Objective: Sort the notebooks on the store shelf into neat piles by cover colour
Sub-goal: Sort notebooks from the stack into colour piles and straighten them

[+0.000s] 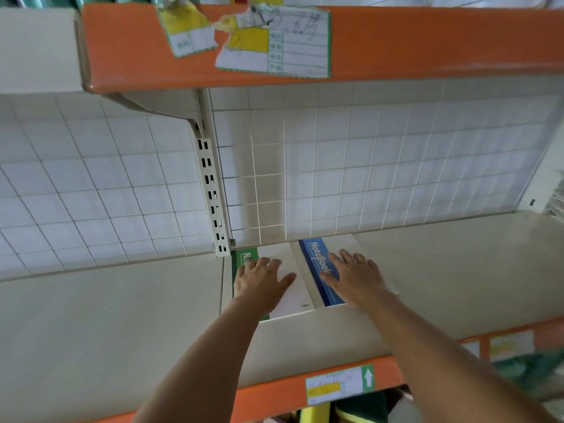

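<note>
We are pressing flat left hand [263, 280] on green pile [244, 261], flat right hand [355, 277] on blue pile [317, 264]. Squaring step; next, probably nudging edges flush.

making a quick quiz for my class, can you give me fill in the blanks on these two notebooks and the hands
1. The left hand rests flat on the notebook with the ____ spine.
2. The right hand rests flat on the notebook with the ____ spine.
3. The shelf edge above is coloured ____.

Missing words: green; blue; orange
</note>
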Available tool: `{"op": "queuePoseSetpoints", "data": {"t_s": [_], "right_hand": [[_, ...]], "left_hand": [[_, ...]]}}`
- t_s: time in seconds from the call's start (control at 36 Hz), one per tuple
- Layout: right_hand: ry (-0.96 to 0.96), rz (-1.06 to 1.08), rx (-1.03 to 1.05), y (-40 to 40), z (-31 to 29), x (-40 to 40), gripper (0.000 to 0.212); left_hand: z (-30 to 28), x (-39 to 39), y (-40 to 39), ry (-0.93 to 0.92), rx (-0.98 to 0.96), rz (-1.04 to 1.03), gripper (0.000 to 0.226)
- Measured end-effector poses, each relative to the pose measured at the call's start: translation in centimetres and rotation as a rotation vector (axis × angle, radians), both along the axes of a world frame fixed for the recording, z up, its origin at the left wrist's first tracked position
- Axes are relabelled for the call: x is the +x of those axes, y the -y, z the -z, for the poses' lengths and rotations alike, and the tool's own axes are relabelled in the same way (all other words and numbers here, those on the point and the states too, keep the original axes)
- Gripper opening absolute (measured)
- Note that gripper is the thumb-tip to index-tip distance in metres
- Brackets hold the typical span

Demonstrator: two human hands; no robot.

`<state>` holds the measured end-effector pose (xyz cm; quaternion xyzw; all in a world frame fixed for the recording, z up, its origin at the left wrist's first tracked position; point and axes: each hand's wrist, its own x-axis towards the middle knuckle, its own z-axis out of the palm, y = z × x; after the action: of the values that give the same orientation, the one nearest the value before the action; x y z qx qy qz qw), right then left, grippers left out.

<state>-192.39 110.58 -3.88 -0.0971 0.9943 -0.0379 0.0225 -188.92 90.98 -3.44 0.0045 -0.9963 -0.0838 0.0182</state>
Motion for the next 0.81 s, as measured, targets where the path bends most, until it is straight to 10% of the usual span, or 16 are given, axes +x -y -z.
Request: {"op": "queuePoseSetpoints", "data": {"t_s": [0.81], "right_hand": [[-0.065, 0.349, 0.016, -31.3, -3.8, 12.9, 0.058]], "left_hand": [[-4.6, 2.6, -27.9, -0.116, -0.158, 0.374, 0.051]]}}
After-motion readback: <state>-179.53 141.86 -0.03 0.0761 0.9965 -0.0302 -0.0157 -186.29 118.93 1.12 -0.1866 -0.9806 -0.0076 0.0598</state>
